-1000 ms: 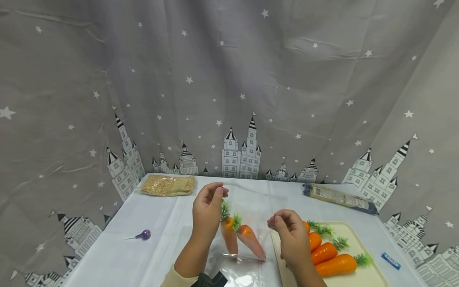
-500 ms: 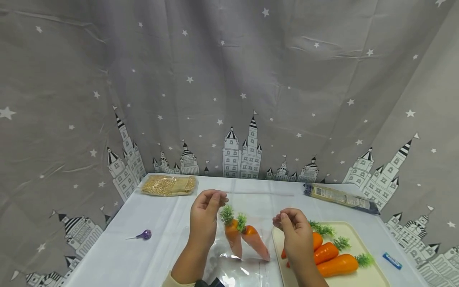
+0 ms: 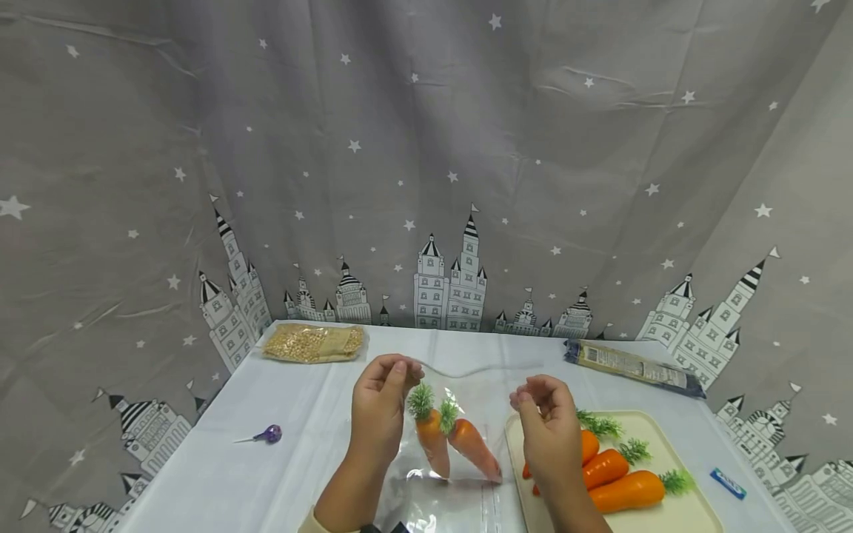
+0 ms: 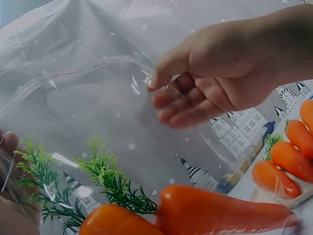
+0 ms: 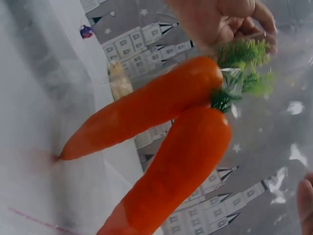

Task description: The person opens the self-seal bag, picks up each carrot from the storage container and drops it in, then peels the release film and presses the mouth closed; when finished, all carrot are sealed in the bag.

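Observation:
A clear plastic bag [image 3: 443, 511] hangs between both hands over the table, with two orange carrots with green tops inside: a left carrot [image 3: 435, 444] and a right carrot [image 3: 474, 448]. My left hand [image 3: 378, 403] pinches the bag's upper left edge between thumb and fingers. At the upper right edge, my right hand [image 3: 549, 422] pinches the film, its thumb against the curled index finger [image 4: 171, 66] in the left wrist view. A strip with a faint pink line [image 4: 73, 73] runs along the bag's mouth, which sags between the hands. Both leafy tops [image 5: 244, 63] point toward the mouth.
A cream tray [image 3: 693, 511] with several more carrots [image 3: 626, 492] sits at the right, partly behind the right forearm. Around it lie a small blue packet [image 3: 728, 483] and a long wrapped package [image 3: 633, 368]. Leftward are a purple lollipop [image 3: 269, 434] and a bag of yellow kernels [image 3: 313, 343].
Both hands have shifted slightly, the right one a little to the right and then up. The bag's upper edge went from stretched straight to slack and curved. The carrots moved slightly right with the bag.

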Available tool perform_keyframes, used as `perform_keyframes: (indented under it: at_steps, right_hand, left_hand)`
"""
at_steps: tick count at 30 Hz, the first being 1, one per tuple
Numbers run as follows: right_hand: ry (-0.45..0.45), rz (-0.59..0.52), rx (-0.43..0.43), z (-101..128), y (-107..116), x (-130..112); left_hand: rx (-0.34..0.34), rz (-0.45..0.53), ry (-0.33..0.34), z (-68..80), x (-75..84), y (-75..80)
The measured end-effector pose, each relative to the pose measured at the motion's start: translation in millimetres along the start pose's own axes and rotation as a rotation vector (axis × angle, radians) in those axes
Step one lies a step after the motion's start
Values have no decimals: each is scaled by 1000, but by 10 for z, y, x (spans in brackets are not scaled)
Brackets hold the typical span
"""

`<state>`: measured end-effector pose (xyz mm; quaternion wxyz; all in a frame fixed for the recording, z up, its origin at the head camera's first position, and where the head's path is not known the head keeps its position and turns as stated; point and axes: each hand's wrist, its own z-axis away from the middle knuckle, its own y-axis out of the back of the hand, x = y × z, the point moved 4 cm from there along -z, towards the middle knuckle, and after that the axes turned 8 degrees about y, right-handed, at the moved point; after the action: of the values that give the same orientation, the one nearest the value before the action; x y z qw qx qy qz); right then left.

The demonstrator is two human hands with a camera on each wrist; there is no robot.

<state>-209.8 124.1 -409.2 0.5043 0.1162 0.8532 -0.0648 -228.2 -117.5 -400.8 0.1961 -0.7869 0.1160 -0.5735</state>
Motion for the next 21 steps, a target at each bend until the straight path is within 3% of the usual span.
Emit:
perform_keyframes:
  at_steps: [5,11,14,17,21]
  right_hand:
    - [205,73,76,40,-33,-184]
    - [657,205,146,144,-101,-512]
    - [819,294,150,193,-165,-678]
    - [944,322,117,229,-270,-827]
    - [1095,258,-10,254,-464,-955]
  left_hand:
    - [15,30,-1,13,0,-11]
    - [50,11,5,15,14,-28]
    - [77,-11,20,15,16,-29]
    - [105,-31,42,12,12,-21]
    - [121,-40,49,21,15,-18]
